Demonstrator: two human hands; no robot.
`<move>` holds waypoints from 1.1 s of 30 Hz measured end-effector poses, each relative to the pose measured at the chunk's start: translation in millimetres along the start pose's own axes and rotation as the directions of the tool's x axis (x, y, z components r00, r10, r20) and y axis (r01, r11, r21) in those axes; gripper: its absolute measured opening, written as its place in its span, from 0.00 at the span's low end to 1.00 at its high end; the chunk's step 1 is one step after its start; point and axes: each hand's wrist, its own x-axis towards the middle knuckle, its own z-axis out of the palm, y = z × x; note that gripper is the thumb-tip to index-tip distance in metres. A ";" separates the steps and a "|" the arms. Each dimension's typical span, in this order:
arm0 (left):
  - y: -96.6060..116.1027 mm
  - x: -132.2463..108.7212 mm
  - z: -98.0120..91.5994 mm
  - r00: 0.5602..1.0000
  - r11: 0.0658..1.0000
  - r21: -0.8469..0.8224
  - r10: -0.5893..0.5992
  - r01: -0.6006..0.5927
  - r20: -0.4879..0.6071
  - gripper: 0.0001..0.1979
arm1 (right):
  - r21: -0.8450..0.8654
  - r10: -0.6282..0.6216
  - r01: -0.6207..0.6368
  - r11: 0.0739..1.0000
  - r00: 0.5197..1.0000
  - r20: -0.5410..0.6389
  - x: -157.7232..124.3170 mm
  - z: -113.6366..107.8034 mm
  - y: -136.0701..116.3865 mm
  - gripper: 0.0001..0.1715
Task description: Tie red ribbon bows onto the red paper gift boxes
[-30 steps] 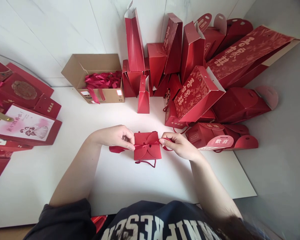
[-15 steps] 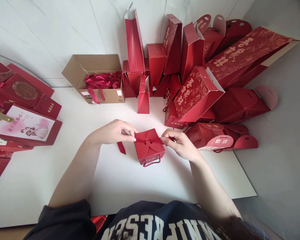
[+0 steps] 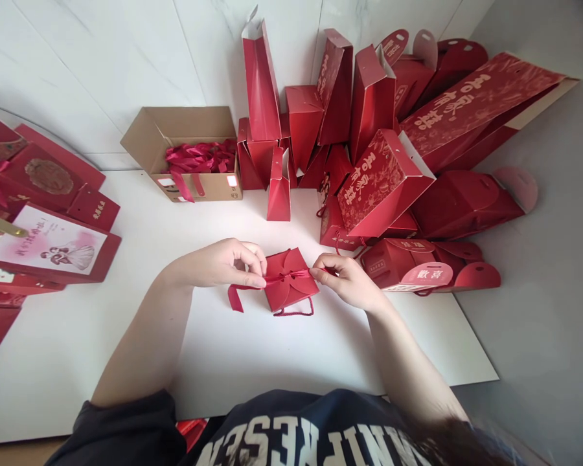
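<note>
A small red gift box [image 3: 291, 285] with petal-shaped flaps sits on the white board [image 3: 252, 349] in front of me. A red ribbon [image 3: 273, 279] runs across its top. My left hand [image 3: 223, 262] pinches the ribbon's left part, whose loose end [image 3: 234, 298] hangs down onto the board. My right hand [image 3: 350, 279] pinches the ribbon's right end beside the box. A thin red cord handle [image 3: 295, 313] lies at the box's near edge.
An open cardboard carton [image 3: 184, 133] holding several red ribbons stands at the back. A heap of red gift bags and boxes [image 3: 383, 168] fills the back right. Red cards and flat boxes [image 3: 43, 213] lie at the left. Grey floor [image 3: 539, 291] lies right of the board.
The box was lifted and tilted half a second ago and now lies lower and flatter. Both hands keep hold of the ribbon; its left end now curls downward.
</note>
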 end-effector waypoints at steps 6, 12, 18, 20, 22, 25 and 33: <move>1.8 15.4 15.5 0.999 0.912 -0.409 0.031 -0.037 -0.020 0.10 | 0.012 0.027 -0.027 1.000 1.000 0.009 -0.3 0.6 0.1 0.15; 5.5 9.6 13.7 0.986 0.902 -0.428 -0.014 -0.058 -0.163 0.11 | 0.055 -0.098 0.105 0.993 0.987 -0.129 -8.9 -9.0 -10.2 0.15; 13.5 -4.7 8.3 0.966 0.948 -0.315 -0.124 0.048 -0.228 0.13 | 0.076 -0.119 0.131 0.988 0.983 -0.140 -14.6 -15.8 -20.6 0.14; 12.9 -4.7 9.8 0.959 0.951 -0.305 -0.138 0.057 -0.249 0.13 | 0.070 -0.105 0.114 0.991 0.986 -0.127 -14.4 -14.9 -19.9 0.15; 10.8 -3.1 11.1 0.958 0.948 -0.315 -0.134 0.049 -0.253 0.13 | 0.043 -0.090 0.096 0.994 0.988 -0.123 -14.1 -13.3 -18.6 0.16; 8.5 -1.6 10.6 0.958 0.960 -0.278 -0.107 0.029 -0.267 0.13 | 0.023 -0.070 0.073 0.997 0.992 -0.108 -14.2 -11.4 -17.0 0.16; 4.4 -6.3 0.8 0.979 0.990 0.057 -0.119 0.130 -0.163 0.13 | 0.039 -0.082 0.088 0.995 0.987 -0.135 -9.9 -13.5 -10.5 0.15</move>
